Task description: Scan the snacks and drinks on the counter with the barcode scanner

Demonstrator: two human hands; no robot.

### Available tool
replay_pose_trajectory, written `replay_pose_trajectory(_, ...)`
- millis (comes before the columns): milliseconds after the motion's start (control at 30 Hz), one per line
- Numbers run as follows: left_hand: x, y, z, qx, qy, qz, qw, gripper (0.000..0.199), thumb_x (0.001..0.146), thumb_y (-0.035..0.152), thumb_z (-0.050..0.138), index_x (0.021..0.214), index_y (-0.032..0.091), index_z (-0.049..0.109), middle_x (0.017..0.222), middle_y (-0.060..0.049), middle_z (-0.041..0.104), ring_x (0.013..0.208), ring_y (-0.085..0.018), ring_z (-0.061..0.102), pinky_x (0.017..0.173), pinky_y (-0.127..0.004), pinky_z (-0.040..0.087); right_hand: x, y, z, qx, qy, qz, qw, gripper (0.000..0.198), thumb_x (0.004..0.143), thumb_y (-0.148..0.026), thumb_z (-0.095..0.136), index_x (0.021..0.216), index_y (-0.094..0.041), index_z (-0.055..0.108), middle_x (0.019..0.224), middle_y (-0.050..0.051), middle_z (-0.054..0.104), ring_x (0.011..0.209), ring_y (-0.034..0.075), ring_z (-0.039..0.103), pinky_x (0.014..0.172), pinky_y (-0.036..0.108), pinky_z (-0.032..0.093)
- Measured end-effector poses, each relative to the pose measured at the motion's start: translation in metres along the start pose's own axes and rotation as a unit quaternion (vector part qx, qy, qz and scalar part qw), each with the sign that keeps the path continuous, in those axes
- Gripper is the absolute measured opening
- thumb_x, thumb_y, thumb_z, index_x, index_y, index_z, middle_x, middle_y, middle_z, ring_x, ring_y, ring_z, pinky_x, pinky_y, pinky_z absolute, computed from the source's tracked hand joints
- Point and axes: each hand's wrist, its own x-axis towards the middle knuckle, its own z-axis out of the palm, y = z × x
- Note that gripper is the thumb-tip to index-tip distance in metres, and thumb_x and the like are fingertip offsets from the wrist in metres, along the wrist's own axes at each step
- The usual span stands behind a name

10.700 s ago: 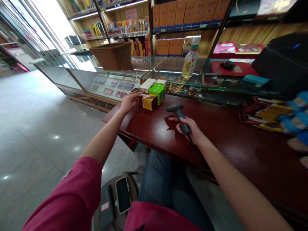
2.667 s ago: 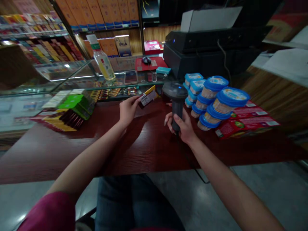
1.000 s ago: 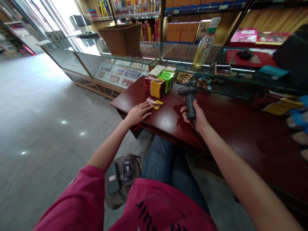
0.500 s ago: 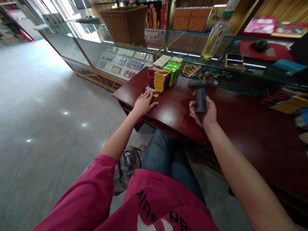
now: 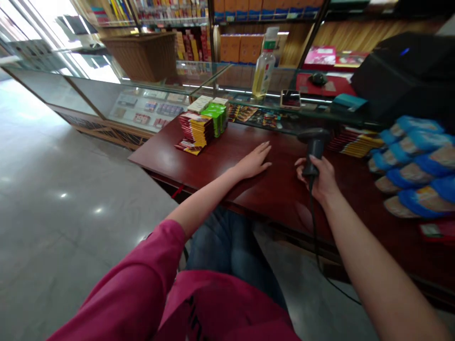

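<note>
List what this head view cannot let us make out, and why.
Head view throughout:
Scanner cable: far end hidden behind the right forearm.
Left hand: palm hidden by the hand's own back.
Blue-lidded tubs: labels blurred, some cut off by the right edge.
Stacked packets: print too small.

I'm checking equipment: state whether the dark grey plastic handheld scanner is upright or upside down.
The scanner is upright: the right hand grips its handle, head uppermost, thin black cord hanging below.

Floor, grey, with light spots, 8 to 9 o'clock. Display counter, glass-topped, 10 to 1. Wall shelving, wood-backed, 11 to 2. Bright glazing, 10. Desk, red-brown, centre.
</note>
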Motion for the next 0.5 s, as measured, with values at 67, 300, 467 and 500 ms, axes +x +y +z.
replay_pose_trajectory(67,0.045,0.009,0.028,-0.023,0.019,0.024,0.999,0.075,0.101,0.028,0.054,0.169,0.011,0.027,0.179,-0.024,0.021,0.17,-0.03,0.017,0.138,-0.049,0.024,-0.005,-0.007,-0.023,-0.01,0.051,-0.042,0.998,0.046,0.071,-0.044,0.09,0.092,-0.026,0.053,0.077,0.001,0.076,0.045,0.014,0.059,0.032,0.022,0.039)
replay_pose_trajectory(300,0.167,0.053,0.08,0.002,0.058,0.108,0.992,0.091,0.094,0.015,0.047,0.174,0.016,0.004,0.184,-0.015,0.006,0.171,-0.026,-0.003,0.139,-0.053,0.015,-0.003,-0.014,-0.075,-0.051,0.238,-0.176,0.954,0.062,0.078,-0.043,0.084,0.131,-0.031,0.053,0.068,-0.008,0.069,0.04,0.012,0.055,0.033,0.02,0.036)
replay_pose_trajectory(467,0.21,0.077,0.098,0.036,0.002,0.151,0.988,0.082,0.093,0.011,0.048,0.171,0.012,0.023,0.181,-0.018,0.023,0.171,-0.027,0.01,0.136,-0.049,0.024,0.006,-0.006,-0.085,-0.038,0.24,-0.155,0.957,0.078,0.08,-0.042,0.082,0.148,-0.031,0.044,0.073,-0.008,0.068,0.046,0.011,0.056,0.038,0.021,0.04)
replay_pose_trajectory(500,0.214,0.081,0.1,0.046,-0.008,0.15,0.988,0.081,0.093,0.011,0.05,0.17,0.011,0.025,0.179,-0.019,0.027,0.17,-0.028,0.014,0.135,-0.049,0.026,0.006,-0.004,-0.087,-0.034,0.235,-0.141,0.961,0.081,0.08,-0.042,0.083,0.15,-0.031,0.043,0.076,-0.007,0.068,0.048,0.012,0.057,0.039,0.022,0.042)
